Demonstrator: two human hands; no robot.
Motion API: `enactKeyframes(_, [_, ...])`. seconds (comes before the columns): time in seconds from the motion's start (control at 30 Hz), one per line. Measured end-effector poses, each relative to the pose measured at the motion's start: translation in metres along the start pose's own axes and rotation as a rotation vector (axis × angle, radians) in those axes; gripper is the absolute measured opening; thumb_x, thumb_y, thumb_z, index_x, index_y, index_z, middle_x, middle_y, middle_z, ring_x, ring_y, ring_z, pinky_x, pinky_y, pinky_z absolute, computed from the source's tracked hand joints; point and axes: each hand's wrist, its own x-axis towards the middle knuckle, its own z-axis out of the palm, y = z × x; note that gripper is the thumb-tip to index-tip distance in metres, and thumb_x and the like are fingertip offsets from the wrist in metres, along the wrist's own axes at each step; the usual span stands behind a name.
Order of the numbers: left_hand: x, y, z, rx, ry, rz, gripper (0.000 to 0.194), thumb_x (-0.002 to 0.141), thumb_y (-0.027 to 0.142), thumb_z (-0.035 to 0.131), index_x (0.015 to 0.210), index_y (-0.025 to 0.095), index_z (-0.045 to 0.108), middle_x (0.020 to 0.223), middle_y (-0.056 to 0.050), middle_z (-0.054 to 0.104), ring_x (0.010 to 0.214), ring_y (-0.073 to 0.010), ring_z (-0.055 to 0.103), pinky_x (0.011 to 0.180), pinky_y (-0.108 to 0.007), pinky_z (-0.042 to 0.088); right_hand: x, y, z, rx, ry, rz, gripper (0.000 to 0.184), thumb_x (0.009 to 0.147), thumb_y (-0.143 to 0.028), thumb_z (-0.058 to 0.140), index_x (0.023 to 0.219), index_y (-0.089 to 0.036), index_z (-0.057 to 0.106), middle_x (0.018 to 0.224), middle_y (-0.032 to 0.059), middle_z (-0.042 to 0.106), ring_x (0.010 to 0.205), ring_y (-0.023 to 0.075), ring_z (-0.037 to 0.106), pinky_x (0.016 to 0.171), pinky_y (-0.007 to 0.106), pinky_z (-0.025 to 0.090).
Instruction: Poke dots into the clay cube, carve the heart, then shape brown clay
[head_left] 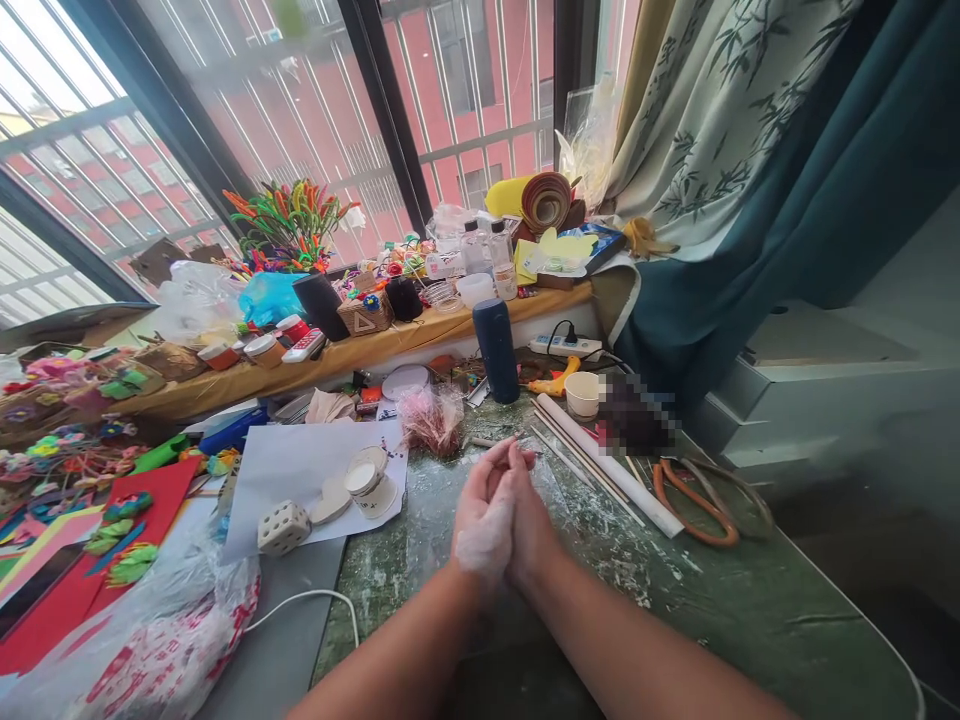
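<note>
Whitish smear [482, 543], matte, perhaps clay, on left hand [477, 508], right hand [529, 522] alongside, fingers' hold unclear

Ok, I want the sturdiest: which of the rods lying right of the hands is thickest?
The long white rod, its near end beside the orange handle loop; the thin sticks alongside are all far slimmer.

Bright daylight from the windows [322, 110], dim right edge, wide-angle stretch.
</note>
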Motion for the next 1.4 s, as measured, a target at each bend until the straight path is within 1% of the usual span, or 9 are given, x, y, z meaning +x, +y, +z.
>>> enactKeyframes(0.23, [0.018, 0.041, -0.026, -0.587, 0.170, -0.246, 0.038, 0.094, 0.054, 0.068, 0.082, 0.018, 0.063, 0.055, 0.006, 0.055, 0.047, -0.0089, 0.055, 0.054, -0.022, 0.051, -0.012, -0.012, 0.018, 0.119, -0.163, 0.327, 0.057, 0.100, -0.066, 0.043, 0.105, -0.016, 0.070, 0.094, 0.0087, 0.077, 0.084, 0.0201, 0.072, 0.080, 0.032, 0.058])
enactKeyframes(0.33, [0.017, 0.043, -0.030, -0.541, 0.176, -0.262, 0.045, 0.096, 0.056, 0.064, 0.072, 0.020, 0.054, 0.043, 0.011, 0.033, 0.033, -0.0061, 0.032, 0.039, -0.018, 0.037, -0.012, -0.010, 0.015, 0.079, -0.159, 0.371, 0.059, 0.104, -0.063, 0.035, 0.106, -0.015, 0.069, 0.088, 0.0078, 0.076, 0.073, 0.0166, 0.070, 0.073, 0.027, 0.056])
enactKeyframes(0.47, [0.017, 0.041, -0.036, -0.267, 0.132, -0.110, 0.052, 0.092, 0.062, 0.064, 0.066, 0.022, 0.045, 0.040, 0.012, 0.031, 0.031, -0.0066, 0.024, 0.036, -0.019, 0.030, -0.013, -0.002, 0.014, 0.049, -0.165, 0.451, 0.051, 0.103, -0.060, 0.042, 0.105, -0.016, 0.069, 0.087, 0.0066, 0.076, 0.070, 0.0168, 0.070, 0.070, 0.027, 0.055])
enactKeyframes(0.63, [0.016, 0.038, -0.047, 0.514, -0.057, 0.210, 0.055, 0.086, 0.072, 0.062, 0.066, 0.022, 0.056, 0.052, 0.003, 0.051, 0.045, -0.0129, 0.046, 0.047, -0.025, 0.038, -0.018, 0.000, 0.016, 0.014, -0.150, 0.496, 0.044, 0.094, -0.060, 0.061, 0.098, -0.017, 0.070, 0.082, 0.0062, 0.077, 0.078, 0.0228, 0.074, 0.074, 0.033, 0.058])
enactKeyframes(0.8, [0.006, 0.028, -0.040, 0.751, -0.404, 0.319, 0.053, 0.086, 0.072, 0.058, 0.092, 0.022, 0.075, 0.107, -0.012, 0.074, 0.102, -0.0312, 0.064, 0.099, -0.045, 0.047, -0.011, -0.006, 0.015, 0.002, 0.051, 0.355, 0.045, 0.086, -0.064, 0.067, 0.082, -0.020, 0.069, 0.075, 0.0044, 0.077, 0.079, 0.0243, 0.075, 0.073, 0.034, 0.059])
enactKeyframes(0.9, [0.014, 0.023, -0.040, 0.578, -0.221, 0.264, 0.053, 0.091, 0.070, 0.052, 0.097, 0.023, 0.075, 0.136, -0.013, 0.066, 0.124, -0.0333, 0.059, 0.109, -0.047, 0.042, -0.009, -0.009, 0.016, -0.034, 0.087, 0.289, 0.043, 0.086, -0.062, 0.070, 0.086, -0.019, 0.070, 0.070, 0.0039, 0.076, 0.072, 0.0233, 0.075, 0.069, 0.034, 0.059])
enactKeyframes(1.07, [0.048, 0.028, -0.058, 0.553, 0.124, 0.258, 0.050, 0.101, 0.061, 0.035, 0.101, 0.021, 0.065, 0.113, -0.011, 0.071, 0.108, -0.0253, 0.067, 0.100, -0.041, 0.049, -0.021, -0.005, 0.023, -0.045, 0.092, 0.289, 0.045, 0.083, -0.058, 0.075, 0.100, -0.016, 0.071, 0.085, 0.0083, 0.081, 0.083, 0.0241, 0.077, 0.082, 0.039, 0.060])
enactKeyframes(1.23, [0.057, 0.028, -0.050, 0.942, 0.052, 0.297, 0.008, 0.091, 0.029, 0.061, 0.094, 0.024, 0.067, 0.092, -0.006, 0.069, 0.094, -0.0271, 0.062, 0.097, -0.042, 0.044, -0.034, 0.013, 0.023, -0.055, 0.075, 0.267, 0.040, 0.074, -0.050, 0.083, 0.100, -0.020, 0.076, 0.094, 0.0058, 0.082, 0.096, 0.0255, 0.076, 0.078, 0.034, 0.061])
enactKeyframes(1.4, [0.049, 0.027, -0.019, 1.298, -0.163, 0.335, 0.012, 0.086, 0.015, 0.063, 0.092, 0.025, 0.067, 0.098, -0.008, 0.070, 0.104, -0.0301, 0.060, 0.102, -0.044, 0.040, -0.026, 0.020, 0.013, -0.055, 0.187, 0.149, 0.036, 0.076, -0.050, 0.082, 0.093, -0.019, 0.077, 0.085, 0.0062, 0.082, 0.093, 0.0285, 0.077, 0.075, 0.036, 0.062])
